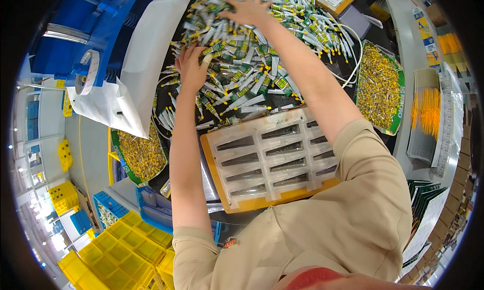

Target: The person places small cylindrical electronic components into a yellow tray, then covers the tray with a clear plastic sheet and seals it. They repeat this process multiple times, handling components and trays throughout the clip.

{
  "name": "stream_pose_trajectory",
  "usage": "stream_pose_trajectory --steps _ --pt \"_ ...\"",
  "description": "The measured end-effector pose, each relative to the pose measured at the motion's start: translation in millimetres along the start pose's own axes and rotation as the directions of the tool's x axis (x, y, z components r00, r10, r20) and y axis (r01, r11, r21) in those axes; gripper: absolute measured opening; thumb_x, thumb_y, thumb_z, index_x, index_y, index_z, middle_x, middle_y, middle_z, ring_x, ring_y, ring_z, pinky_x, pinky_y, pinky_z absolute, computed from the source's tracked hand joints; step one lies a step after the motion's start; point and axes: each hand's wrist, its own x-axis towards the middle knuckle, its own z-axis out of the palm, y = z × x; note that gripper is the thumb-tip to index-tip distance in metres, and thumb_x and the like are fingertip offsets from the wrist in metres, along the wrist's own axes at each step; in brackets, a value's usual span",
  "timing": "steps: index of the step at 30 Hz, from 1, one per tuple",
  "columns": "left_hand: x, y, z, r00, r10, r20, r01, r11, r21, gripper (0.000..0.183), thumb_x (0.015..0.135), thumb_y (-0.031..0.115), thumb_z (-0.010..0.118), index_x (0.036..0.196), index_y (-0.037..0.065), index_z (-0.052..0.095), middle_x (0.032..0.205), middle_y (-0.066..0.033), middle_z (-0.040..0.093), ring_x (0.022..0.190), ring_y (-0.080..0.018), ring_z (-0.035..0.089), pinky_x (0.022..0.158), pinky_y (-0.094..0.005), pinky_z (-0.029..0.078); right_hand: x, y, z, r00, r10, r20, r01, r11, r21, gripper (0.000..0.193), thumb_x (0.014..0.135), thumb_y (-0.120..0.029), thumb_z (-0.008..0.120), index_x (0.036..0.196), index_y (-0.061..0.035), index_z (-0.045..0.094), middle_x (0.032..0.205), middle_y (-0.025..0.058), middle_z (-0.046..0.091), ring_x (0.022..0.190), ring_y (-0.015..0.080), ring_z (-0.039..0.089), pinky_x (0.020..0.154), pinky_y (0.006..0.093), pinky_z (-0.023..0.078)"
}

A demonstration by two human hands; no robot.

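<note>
Many small white-and-green tubes with yellow caps lie heaped across the dark worktop in front of me. My right hand reaches to the far side of the heap, its fingers spread over the tubes and holding nothing. Nearer, at the heap's left edge, my left hand rests among the tubes with its fingers apart; something pale wraps one of its digits. Between my arms and close to my body lies a whitish tray with rows of tapered slots, set on a yellow-orange board.
Green-edged boxes of small yellow-headed pieces stand at left and right. A white cable curves beside the heap. Blue machinery and a white sheet border the left. Yellow crates are at lower left, orange bristly pieces far right.
</note>
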Motion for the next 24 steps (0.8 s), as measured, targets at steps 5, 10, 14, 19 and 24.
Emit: stream_pose_trajectory --steps 5,10,14,19,24 --pt "-8.6 -8.9 -18.0 0.993 -0.108 -0.052 0.103 0.992 -0.078 0.038 0.092 0.037 0.069 0.122 0.014 0.07 0.14 -0.0062 0.055 0.138 -0.0348 0.037 0.114 -0.06 0.018 -24.3 -37.2 20.6 0.8 -0.435 -0.414 0.457 0.888 -0.048 0.059 0.09 -0.065 0.057 0.142 -0.0394 0.051 0.157 0.009 0.035 0.143 0.0418 0.031 0.114 0.063 0.027" --pt "-36.3 15.6 -47.1 0.979 -0.12 -0.165 0.081 0.971 -0.227 0.033 0.093 0.022 0.07 0.124 0.012 0.07 0.115 -0.0077 0.06 0.102 -0.0276 0.058 0.09 -0.0419 0.047 -124.4 34.8 -16.6 0.927 -0.339 -0.157 0.305 0.93 -0.207 0.023 0.086 -0.024 0.072 0.103 -0.0092 0.069 0.104 0.0131 0.069 0.096 0.0342 0.067 0.081 0.0458 0.054" --pt "-70.2 50.0 -64.4 0.987 -0.105 -0.124 0.045 0.911 -0.41 0.032 0.092 0.014 0.071 0.124 0.009 0.069 0.089 -0.0089 0.062 0.074 -0.0195 0.06 0.071 -0.0312 0.05 -185.6 40.4 -15.8 0.895 -0.385 -0.228 0.388 0.921 -0.033 0.021 0.083 -0.015 0.07 0.102 -0.0051 0.067 0.098 0.0161 0.067 0.088 0.0367 0.067 0.077 0.0458 0.055" --pt "-145.6 84.3 -91.6 0.986 -0.028 -0.166 -0.059 0.865 -0.498 0.024 0.091 0.006 0.068 0.115 0.008 0.072 0.102 -0.0079 0.061 0.078 -0.0178 0.059 0.07 -0.0287 0.05 -289.7 52.0 -31.1 0.931 -0.196 -0.309 0.339 0.781 0.525 0.022 0.087 -0.015 0.069 0.107 -0.0056 0.069 0.091 0.0076 0.066 0.072 0.0153 0.064 0.068 0.0293 0.052" --pt "-213.7 99.9 -98.3 0.997 0.08 -0.024 -0.081 0.85 -0.521 0.031 0.09 0.006 0.07 0.12 0.012 0.072 0.09 -0.0048 0.059 0.073 -0.0138 0.053 0.065 -0.0259 0.045 -374.1 68.2 -22.7 0.967 -0.238 -0.095 0.252 0.821 0.513 0.016 0.086 -0.014 0.074 0.1 -0.0091 0.074 0.093 0.0033 0.069 0.087 0.0181 0.056 0.078 0.0333 0.049"
